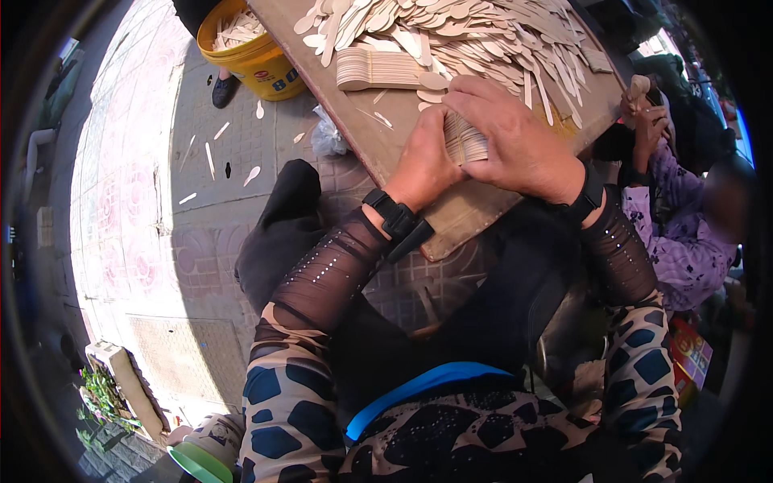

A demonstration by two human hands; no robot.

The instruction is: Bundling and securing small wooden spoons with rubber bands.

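Note:
Over the near corner of the table, my left hand (425, 163) and my right hand (522, 141) are closed around a bundle of flat wooden spoons (465, 141). The bundle's lined-up edges show between my thumbs; the fingers partly hide the rest. Just beyond my left hand, a neat row of stacked wooden spoons (377, 70) lies on its side. A large loose heap of wooden spoons (475, 40) covers the far part of the table. A few single spoons lie close to my fingertips.
The brown tabletop (471, 217) ends near my knees. A yellow bucket (274, 76) of wooden pieces stands at the far left, beside a crumpled plastic bag (327, 133). Stray spoons (252, 175) lie on the paving. At right, a person in a purple patterned sleeve (684, 258) holds wooden spoons.

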